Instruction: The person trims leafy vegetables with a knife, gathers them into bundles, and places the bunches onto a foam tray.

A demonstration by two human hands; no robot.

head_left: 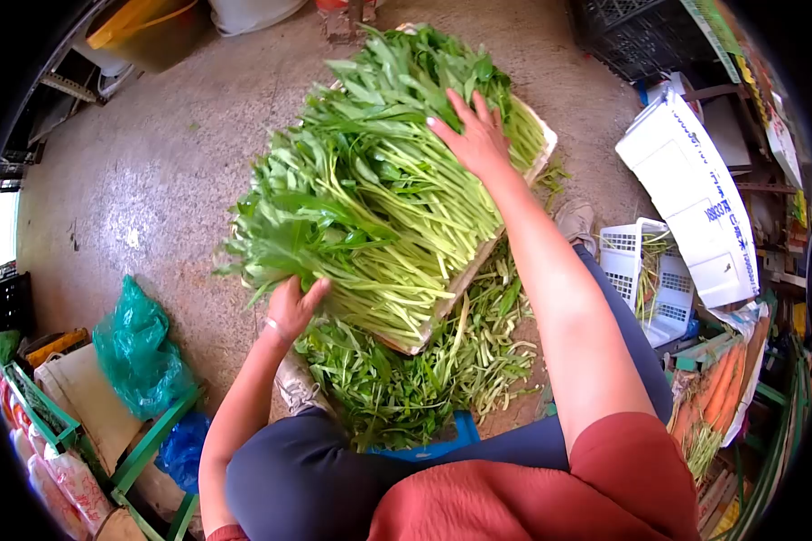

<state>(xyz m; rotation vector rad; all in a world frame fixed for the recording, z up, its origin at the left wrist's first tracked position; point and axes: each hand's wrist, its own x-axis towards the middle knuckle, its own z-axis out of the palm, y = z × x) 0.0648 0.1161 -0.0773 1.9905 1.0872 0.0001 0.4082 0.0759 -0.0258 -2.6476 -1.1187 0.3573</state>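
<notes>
A large heap of leafy green vegetables (379, 198) with pale stems lies on a white tray (547, 144), whose edge shows at the right and below. My right hand (476, 135) rests on the upper right part of the heap, its fingers spread over stems and leaves. At the heap's lower left edge is my left hand (293, 307), thumb apart and the other fingers partly hidden by leaves. Loose leaves and cut stem pieces (397, 388) cover the floor between my feet, below the tray.
Green (144, 347) and blue plastic bags (185, 451) lie left. At right are a white basket (663, 279), a white foam box (695, 198) and carrots (724, 388). A black crate (636, 41) stands upper right, a yellow-rimmed bucket (149, 41) upper left.
</notes>
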